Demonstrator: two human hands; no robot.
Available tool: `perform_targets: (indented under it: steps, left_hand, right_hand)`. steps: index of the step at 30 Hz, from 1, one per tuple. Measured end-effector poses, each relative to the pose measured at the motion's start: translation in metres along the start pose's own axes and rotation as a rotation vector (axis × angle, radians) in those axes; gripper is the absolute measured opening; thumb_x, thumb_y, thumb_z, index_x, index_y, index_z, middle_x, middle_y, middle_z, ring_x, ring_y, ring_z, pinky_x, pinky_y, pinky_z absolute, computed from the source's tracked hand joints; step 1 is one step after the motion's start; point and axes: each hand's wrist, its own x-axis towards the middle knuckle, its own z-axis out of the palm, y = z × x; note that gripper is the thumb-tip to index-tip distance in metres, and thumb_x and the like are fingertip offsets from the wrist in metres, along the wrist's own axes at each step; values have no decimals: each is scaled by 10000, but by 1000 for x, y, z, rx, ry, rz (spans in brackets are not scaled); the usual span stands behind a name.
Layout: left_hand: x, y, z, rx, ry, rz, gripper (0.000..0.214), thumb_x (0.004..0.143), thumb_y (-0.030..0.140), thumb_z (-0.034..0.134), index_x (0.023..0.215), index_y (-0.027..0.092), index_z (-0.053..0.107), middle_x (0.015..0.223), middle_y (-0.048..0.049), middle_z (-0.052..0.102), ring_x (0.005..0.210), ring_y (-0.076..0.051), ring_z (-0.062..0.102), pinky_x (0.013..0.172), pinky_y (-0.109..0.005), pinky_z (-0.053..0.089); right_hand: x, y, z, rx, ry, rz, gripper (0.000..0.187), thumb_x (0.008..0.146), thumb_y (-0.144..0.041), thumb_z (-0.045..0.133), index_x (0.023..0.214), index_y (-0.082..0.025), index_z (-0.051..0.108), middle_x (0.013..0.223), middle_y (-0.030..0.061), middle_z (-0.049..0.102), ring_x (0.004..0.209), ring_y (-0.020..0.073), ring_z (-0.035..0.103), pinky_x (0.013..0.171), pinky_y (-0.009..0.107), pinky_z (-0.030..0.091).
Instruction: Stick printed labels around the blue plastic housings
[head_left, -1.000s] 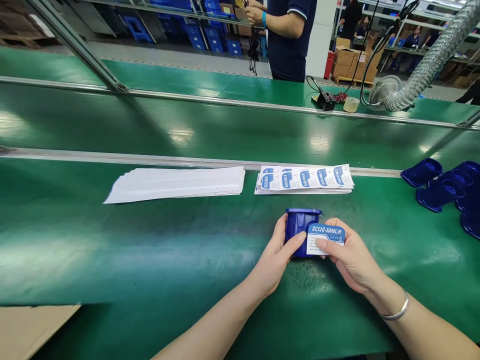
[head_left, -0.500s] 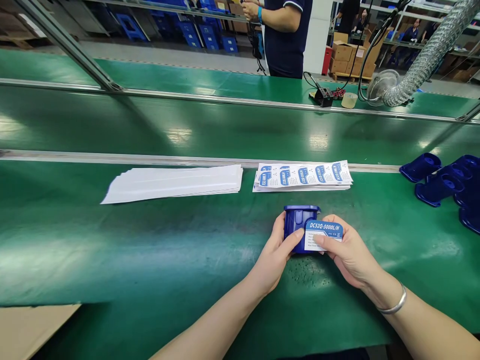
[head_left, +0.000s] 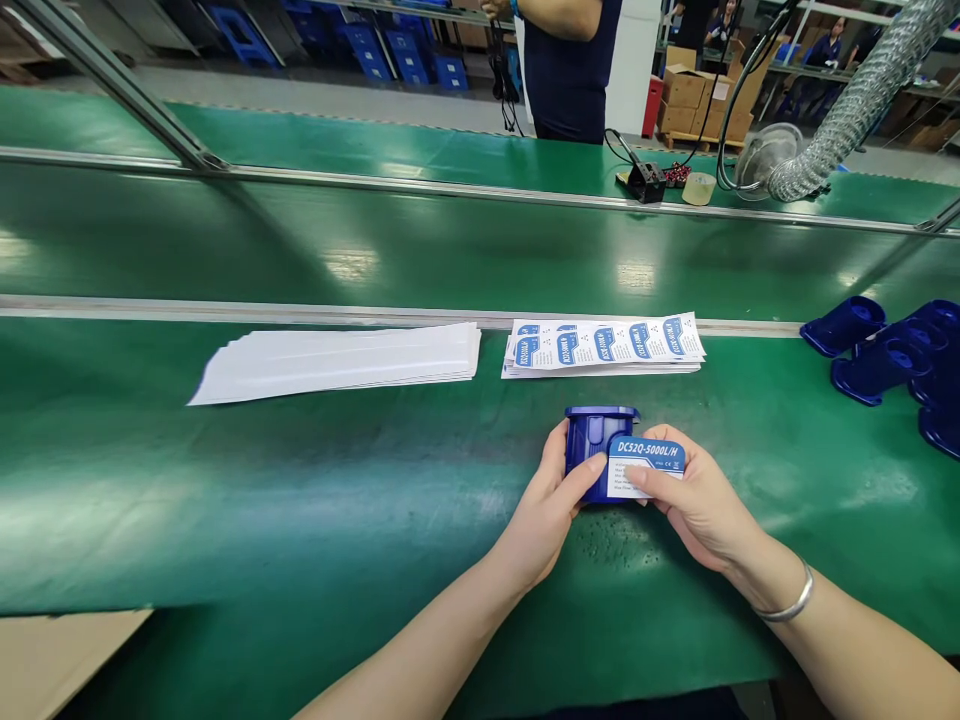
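- Our left hand [head_left: 547, 508] grips the blue part [head_left: 585, 482] by its left side, thumb on the front. If that grip slips, the part could drop onto the bench [head_left: 337, 530].
- Our right hand [head_left: 701, 505] pinches the label [head_left: 646, 449]. A pinch that is too hard might bend it.
- The label overlaps the right side of the blue part, between our hands. We cannot tell if they touch. If its back is sticky and meets the part at a slant, it could stick crooked or wrinkle.
- Farther off, the label sheets [head_left: 604, 342] lie beside the white sheets [head_left: 337, 362]. A bump could mess up both piles.
- Far right, more blue parts [head_left: 874, 370] sit close together, so one knock might push several.
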Motion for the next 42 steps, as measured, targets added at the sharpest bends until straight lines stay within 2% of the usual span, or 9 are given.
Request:
perform_targets:
  steps: [16, 29, 42]
  left_hand:
    - [-3, 1, 1, 5, 35, -1, 663, 854, 429, 727, 1435, 265, 453, 1410, -71, 589, 1335, -312, 499, 1094, -414, 431]
    - [-6, 5, 5, 18, 61, -16, 676, 859, 426, 726, 1439, 248, 428, 1458, -88, 544, 1368, -315, 471, 1114, -401, 413]
    - [-5, -1, 4, 5, 116, 8, 690, 841, 413, 742, 1452, 270, 452, 1421, -77, 585, 1349, -319, 494, 1110, -424, 423]
  right_hand:
    - [0, 2, 0, 20, -3, -4, 381, 709, -311, 894, 869, -202, 566, 696, -51, 567, 662, 104, 465, 689, 237, 367]
    - [0, 0, 3, 56, 18, 12, 388, 676, -307, 910, 849, -201, 580, 694, -54, 579, 646, 100, 480, 648, 233, 370]
    - [1, 3, 3, 75, 38, 21, 393, 652, -309, 917, 851, -204, 595, 715, -51, 583, 669, 104, 489, 662, 232, 396]
